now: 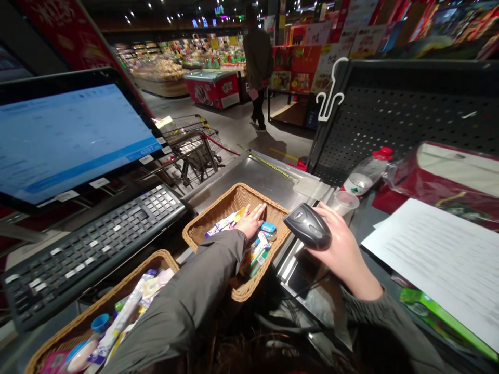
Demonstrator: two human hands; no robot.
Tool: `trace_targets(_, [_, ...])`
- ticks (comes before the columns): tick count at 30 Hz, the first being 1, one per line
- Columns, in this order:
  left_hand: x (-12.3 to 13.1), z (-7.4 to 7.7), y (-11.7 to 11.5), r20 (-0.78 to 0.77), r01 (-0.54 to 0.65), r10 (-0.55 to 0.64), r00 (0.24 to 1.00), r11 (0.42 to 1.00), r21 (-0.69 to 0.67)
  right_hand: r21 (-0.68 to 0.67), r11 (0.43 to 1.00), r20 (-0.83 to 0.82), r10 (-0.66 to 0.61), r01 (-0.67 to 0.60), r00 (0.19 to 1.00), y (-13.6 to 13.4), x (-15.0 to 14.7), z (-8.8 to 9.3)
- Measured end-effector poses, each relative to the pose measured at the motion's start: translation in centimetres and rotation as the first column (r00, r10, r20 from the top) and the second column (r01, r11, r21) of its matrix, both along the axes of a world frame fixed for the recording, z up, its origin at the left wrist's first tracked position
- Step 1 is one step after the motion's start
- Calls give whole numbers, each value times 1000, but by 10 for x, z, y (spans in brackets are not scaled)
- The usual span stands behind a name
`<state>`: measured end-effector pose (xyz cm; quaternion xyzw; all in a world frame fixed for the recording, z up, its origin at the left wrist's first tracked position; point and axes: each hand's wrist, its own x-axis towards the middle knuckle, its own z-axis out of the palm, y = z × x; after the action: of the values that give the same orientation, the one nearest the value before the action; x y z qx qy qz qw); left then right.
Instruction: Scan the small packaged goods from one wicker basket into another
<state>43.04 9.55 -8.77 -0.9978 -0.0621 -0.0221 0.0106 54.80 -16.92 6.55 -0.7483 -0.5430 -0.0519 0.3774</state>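
Note:
My left hand [251, 221] reaches into a wicker basket [210, 221] of small packets [262, 244], fingers stretched flat on top of them. My right hand [341, 246] is wrapped round a black barcode scanner [307, 226], held just right of the basket above the steel counter [268, 179]. Both arms wear grey sleeves.
A second wicker basket [74, 327] of packets sits near left. A black keyboard [89, 244] and till screen [66, 140] stand left. White paper [440, 254], a red bag [448, 179], a bottle [368, 171] lie right. A shopping trolley [193, 143] and a person [258, 67] are beyond.

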Motion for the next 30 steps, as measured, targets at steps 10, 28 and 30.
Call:
trace_targets(10, [-11, -1, -6, -236, 58, -77, 969, 994, -87, 47, 998, 41, 37, -39, 998, -2, -6, 5])
trace_targets(28, [-55, 121, -1, 93, -204, 209, 974, 977, -59, 106, 989, 131, 90, -105, 987, 2, -38, 22])
trace_targets(30, [-84, 160, -1, 270, -238, 233, 934, 971, -15, 132, 981, 153, 119, -139, 981, 8, -47, 28])
